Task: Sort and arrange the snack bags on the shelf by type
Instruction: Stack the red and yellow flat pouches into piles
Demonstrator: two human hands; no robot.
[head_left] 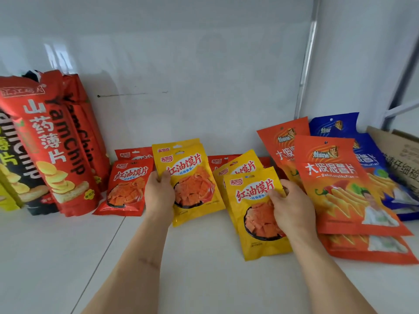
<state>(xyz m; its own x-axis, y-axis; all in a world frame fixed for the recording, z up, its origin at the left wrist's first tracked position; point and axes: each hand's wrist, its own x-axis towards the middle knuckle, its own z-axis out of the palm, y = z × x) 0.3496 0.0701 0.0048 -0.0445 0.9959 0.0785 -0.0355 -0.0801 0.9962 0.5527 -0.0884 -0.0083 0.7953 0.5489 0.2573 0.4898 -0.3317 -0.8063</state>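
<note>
My left hand (pixel 159 193) grips the left edge of an upright yellow snack bag (pixel 192 177) in the middle of the white shelf (pixel 204 279). My right hand (pixel 292 207) holds another yellow bag (pixel 251 214) that leans in front of two more yellow ones (pixel 240 165). Small red bags (pixel 127 186) of the same snack stand left of my left hand, and more red ones (pixel 215 160) show behind the yellow ones. Tall red yam chip bags (pixel 52 141) stand at the far left. Orange potato stick bags (pixel 340 184) lie at the right.
Blue potato stick bags (pixel 371 159) rest behind the orange ones. A cardboard box (pixel 399 152) sits at the far right next to a metal shelf post (pixel 306 64). Black and yellow yam chip bags (pixel 11 177) stand at the left edge. A white wall backs the shelf.
</note>
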